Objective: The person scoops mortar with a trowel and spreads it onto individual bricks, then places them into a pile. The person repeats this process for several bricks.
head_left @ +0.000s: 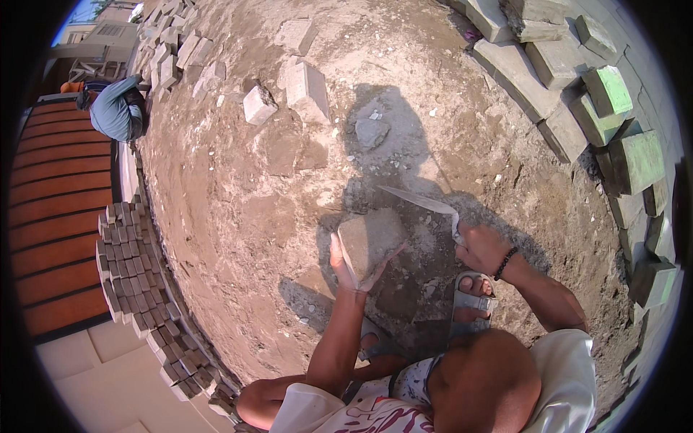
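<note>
My left hand [352, 268] grips a grey paving block [369, 237] from its near side, thumb and fingers around its edges, over the dirt. In my right hand [479, 250], which wears a dark beaded bracelet, the handle of a trowel [426, 202] is held. The trowel's thin blade points left, beyond the block, and sits just above or on the soil; I cannot tell which. Most of its handle is hidden in my fist. My sandalled foot [473, 299] is on the ground just below the right hand.
Loose blocks [307, 90] lie on the dirt ahead. Along the right runs a piled row of blocks [552, 61], some green-faced. More blocks stand stacked [133, 263] at the left, beside an orange-brown slatted gate [65, 209]. Another person [117, 108] crouches at the far left.
</note>
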`<state>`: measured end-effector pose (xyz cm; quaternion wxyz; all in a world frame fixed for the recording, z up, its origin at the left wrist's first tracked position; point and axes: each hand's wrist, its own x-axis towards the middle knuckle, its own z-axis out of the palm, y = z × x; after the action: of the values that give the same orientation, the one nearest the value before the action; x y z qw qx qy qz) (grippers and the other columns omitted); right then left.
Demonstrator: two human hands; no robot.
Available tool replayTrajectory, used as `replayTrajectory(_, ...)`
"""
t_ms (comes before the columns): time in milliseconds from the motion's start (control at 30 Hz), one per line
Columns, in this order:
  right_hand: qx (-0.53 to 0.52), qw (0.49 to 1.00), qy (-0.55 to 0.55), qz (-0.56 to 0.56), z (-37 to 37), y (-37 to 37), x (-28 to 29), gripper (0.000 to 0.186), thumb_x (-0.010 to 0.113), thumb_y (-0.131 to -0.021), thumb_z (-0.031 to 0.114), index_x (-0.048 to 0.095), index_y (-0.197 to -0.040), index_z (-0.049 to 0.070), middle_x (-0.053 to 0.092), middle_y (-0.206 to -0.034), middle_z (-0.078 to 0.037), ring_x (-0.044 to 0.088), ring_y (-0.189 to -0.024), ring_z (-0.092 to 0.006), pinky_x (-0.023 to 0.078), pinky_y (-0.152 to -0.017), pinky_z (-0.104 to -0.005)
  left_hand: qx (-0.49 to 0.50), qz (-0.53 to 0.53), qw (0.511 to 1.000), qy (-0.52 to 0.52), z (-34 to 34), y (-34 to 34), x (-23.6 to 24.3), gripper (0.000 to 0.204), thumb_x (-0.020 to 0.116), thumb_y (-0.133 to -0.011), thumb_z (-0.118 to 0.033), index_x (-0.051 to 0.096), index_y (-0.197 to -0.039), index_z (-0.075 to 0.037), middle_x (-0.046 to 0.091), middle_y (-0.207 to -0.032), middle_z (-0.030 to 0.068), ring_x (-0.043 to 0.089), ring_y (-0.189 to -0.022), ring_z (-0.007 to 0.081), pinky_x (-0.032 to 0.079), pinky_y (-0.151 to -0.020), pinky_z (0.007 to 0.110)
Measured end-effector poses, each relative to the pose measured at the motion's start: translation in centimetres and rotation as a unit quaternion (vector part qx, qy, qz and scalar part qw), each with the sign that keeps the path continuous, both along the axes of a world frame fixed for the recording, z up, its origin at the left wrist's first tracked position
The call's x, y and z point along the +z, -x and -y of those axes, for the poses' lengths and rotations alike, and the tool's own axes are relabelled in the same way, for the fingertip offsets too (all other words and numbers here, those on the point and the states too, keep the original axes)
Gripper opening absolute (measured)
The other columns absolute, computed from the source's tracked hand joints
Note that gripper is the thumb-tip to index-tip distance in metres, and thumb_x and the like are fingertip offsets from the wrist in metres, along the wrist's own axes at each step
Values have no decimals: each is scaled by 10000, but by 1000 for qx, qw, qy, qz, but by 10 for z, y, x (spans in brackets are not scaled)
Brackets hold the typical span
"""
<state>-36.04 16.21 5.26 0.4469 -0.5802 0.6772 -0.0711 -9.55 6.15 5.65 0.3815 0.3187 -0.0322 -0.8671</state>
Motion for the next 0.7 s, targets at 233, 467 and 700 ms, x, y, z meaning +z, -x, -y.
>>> replayTrajectory(233,-79,990,95,63,-9,9,3,335,645,-836,234,523,-979,-43,599,-706,-260,614,-744,-475,484,-666,-514,16,-295,936,-192,-11,-18,-24,592,428,-992,-401,376,-1441,-18,337,-1464,299,320,-1331,546,268,-1132,656)
replayTrajectory(467,-106,992,1,71,-29,4,-7,374,606,-862,322,546,-1048,4,641,-755,-256,643,-773,-460,517,-706,-526,43,-175,973,-141,1,-6,-5,705,606,-856,-423,421,-1399,-12,415,-1396,266,397,-1274,501,306,-1087,690)
replayTrajectory(700,-106,991,-15,84,-56,-3,-21,398,595,-856,331,554,-1091,13,659,-775,-241,652,-771,-442,521,-722,-523,-104,222,955,166,29,7,35,826,820,-625,-363,499,-1290,6,502,-1343,192,525,-1199,340,449,-1019,491)
